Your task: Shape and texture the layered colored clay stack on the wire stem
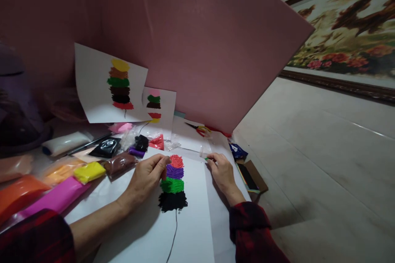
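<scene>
A white sheet of paper (194,222) lies in front of me. Bands of textured modelling clay are stacked on it: red (177,161) at the far end, then purple (175,172), green (174,185) and black (173,201), with a thin drawn line (175,230) running down from the black. My left hand (149,174) hovers at the left side of the red and purple bands, fingers pinched; what they hold, if anything, is hidden. At the paper's right edge, my right hand (221,172) has its fingertips together around a small green piece (206,159).
Bags of coloured clay, among them magenta (55,197), yellow (89,172) and brown (120,165), crowd the left. Two sheets with similar clay bands (92,86) lean on the pink panel (197,49). Pliers (199,128) lie behind; an open box (254,178) sits right.
</scene>
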The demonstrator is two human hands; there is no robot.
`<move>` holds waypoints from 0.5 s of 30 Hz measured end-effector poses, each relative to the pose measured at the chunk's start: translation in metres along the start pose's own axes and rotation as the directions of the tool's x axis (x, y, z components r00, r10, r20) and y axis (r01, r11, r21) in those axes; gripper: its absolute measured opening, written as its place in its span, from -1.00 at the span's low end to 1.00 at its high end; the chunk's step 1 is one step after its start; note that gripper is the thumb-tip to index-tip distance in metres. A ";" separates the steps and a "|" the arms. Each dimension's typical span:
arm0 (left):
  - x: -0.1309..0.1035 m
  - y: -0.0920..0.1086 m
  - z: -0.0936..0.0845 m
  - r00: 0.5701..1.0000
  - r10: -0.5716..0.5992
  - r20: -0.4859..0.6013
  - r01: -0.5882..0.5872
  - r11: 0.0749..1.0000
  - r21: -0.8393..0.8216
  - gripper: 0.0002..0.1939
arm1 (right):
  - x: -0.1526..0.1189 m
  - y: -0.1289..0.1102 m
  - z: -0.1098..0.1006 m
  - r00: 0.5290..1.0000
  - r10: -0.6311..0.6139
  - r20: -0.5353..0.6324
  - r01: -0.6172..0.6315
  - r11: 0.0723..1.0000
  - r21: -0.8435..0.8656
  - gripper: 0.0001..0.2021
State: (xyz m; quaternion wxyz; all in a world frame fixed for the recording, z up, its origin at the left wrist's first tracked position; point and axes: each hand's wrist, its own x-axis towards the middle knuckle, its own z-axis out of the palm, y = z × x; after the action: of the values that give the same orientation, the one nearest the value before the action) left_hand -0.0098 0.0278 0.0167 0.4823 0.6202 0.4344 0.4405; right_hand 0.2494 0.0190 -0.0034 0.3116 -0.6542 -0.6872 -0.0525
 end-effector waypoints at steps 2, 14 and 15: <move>-0.001 0.000 0.000 1.000 0.000 0.001 0.000 1.000 0.000 -0.59 | 0.001 0.000 0.002 0.999 -0.030 0.013 0.029 0.999 0.014 -0.87; 0.001 -0.002 0.001 1.000 -0.012 0.023 0.011 0.999 0.040 -0.61 | 0.001 -0.002 0.007 0.989 -0.140 0.035 0.139 0.989 0.045 -0.87; 0.000 -0.002 0.001 1.000 -0.013 0.024 0.012 0.999 0.047 -0.62 | 0.001 -0.002 0.007 0.988 -0.147 0.038 0.145 0.988 0.046 -0.87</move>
State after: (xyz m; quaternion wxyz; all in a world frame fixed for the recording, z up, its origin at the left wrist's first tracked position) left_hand -0.0091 0.0283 0.0151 0.4757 0.6339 0.4426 0.4196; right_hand 0.2447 0.0228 -0.0074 0.3069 -0.5961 -0.7404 -0.0469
